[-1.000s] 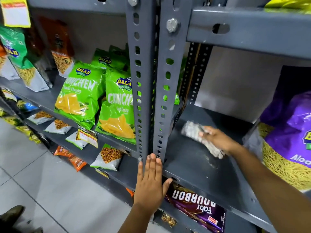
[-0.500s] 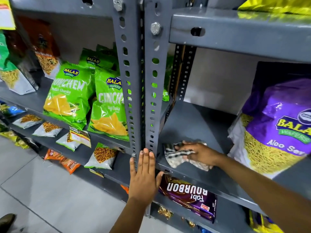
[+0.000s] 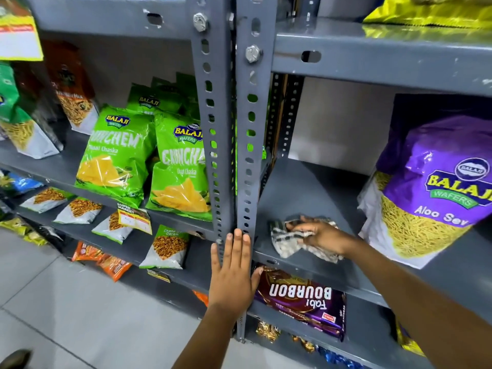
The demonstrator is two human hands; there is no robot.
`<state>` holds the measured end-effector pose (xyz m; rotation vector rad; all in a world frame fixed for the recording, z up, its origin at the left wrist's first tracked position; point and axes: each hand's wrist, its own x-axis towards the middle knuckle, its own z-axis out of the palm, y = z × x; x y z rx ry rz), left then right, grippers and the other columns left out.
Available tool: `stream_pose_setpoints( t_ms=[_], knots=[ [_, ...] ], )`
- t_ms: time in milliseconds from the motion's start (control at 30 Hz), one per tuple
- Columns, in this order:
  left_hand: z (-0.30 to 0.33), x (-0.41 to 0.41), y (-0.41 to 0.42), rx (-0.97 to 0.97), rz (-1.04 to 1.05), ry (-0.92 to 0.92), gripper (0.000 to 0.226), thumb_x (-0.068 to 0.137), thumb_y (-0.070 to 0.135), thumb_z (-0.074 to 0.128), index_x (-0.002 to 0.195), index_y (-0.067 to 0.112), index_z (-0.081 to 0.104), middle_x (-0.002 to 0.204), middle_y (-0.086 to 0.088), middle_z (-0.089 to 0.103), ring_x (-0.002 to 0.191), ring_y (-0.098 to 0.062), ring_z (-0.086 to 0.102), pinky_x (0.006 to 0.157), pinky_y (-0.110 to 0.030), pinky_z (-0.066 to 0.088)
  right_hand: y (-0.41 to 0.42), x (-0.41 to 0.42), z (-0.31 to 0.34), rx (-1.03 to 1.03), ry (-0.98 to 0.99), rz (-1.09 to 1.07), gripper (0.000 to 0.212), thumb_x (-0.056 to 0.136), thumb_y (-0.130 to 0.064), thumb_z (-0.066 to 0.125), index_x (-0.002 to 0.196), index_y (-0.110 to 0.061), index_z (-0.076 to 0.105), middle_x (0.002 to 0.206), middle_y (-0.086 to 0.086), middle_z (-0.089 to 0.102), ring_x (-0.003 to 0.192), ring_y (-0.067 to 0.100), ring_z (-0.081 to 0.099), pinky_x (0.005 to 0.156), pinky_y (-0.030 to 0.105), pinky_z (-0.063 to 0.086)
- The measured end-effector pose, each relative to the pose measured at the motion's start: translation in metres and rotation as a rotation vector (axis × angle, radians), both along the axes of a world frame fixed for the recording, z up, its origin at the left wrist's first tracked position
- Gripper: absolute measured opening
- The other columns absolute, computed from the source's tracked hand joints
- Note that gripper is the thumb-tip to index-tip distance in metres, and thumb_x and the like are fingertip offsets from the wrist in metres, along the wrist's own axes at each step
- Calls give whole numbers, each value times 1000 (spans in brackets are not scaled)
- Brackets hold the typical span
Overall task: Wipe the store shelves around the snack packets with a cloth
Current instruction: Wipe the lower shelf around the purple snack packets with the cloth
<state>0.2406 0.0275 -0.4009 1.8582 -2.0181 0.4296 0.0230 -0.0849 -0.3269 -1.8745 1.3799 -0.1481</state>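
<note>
- On the grey shelf [image 3: 314,187], near its front edge and just right of the slotted upright [image 3: 249,145]: checked cloth [image 3: 286,242], crumpled, pressed flat under my right hand [image 3: 323,237].
- Right grip: fingers spread over the cloth, pinning it to the shelf rather than pinching it. Left hand [image 3: 233,275]: open palm, flat against the upright, grasping nothing.
- Handling, my judgement: cloth is light, soft and limp, so it bunches; best held with a broad palm on its middle so the loose ends trail.
- Purple Aloo Sev packet [image 3: 431,193] stands just right of the hand; light, crinkly and probably easy to tip, so I would wipe around its base.
- Versus one second ago: cloth has come from deeper on the shelf to the front left corner. Left hand unchanged on the upright.
</note>
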Motion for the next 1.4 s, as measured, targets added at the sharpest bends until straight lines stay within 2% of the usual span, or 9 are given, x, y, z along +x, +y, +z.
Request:
stream_pose_setpoints(
  t_ms=[167,333,533,667,833,1000,1100,1233,1400],
  knots=[
    [2,5,1,-10,-35,14,78,85,45,31,144,9,-5,153,-7,-23,141,-22,-13,113,-46,-9,21,-34,21,188,119,86,38,81,-14,60,108,-40,55,136,7,52,125,28,48,110,41,35],
    [0,5,0,4,-40,29,69,91,47,20,144,8,-4,153,-7,-23,141,-21,-14,113,-47,-7,-3,-9,40,-16,-111,-207,42,86,-10,58,127,-10,49,131,9,53,123,27,49,99,30,36],
    [-8,-1,-5,15,-23,77,67,93,50,9,144,8,-3,153,-6,-23,141,-20,-14,114,-44,-8,8,20,-21,-89,-21,-21,55,80,-15,66,101,-63,52,155,3,24,144,29,9,118,51,16],
    [-9,-6,-5,27,-7,111,69,92,52,8,143,9,-7,151,-6,-26,141,-19,-16,114,-44,-10,47,-15,0,186,-211,-4,49,80,16,52,113,-20,59,140,13,45,132,29,38,109,40,39],
    [-8,-8,-5,47,-4,114,70,92,53,7,143,8,-11,151,-5,-28,140,-19,-17,114,-44,-9,32,-39,43,148,-48,-12,50,77,16,50,114,-15,62,128,12,60,98,5,64,84,14,47],
    [-4,-11,-2,53,28,119,69,92,53,7,143,8,-7,151,-16,18,141,-17,-16,113,-44,-8,11,6,21,-20,-147,-143,48,78,13,51,115,-16,63,136,3,53,128,24,46,108,37,38],
    [0,-9,-1,59,34,110,69,92,52,6,144,7,0,147,-12,21,140,-15,-17,113,-42,-9,28,3,-4,1,-150,-87,53,74,16,53,108,-22,66,143,4,46,140,22,27,116,39,26],
    [2,-14,-1,101,52,117,70,92,51,7,142,2,10,146,-13,19,140,-16,-18,112,-43,-7,72,-29,3,58,-146,-72,38,81,12,53,112,-9,64,139,9,50,132,22,41,111,29,30],
    [4,-8,2,117,13,135,66,92,50,4,144,11,-8,152,-15,11,141,-17,-16,113,-45,-9,95,-58,26,-27,-50,-131,44,76,11,54,105,-19,68,118,6,67,111,22,60,102,36,44]
  ],
)
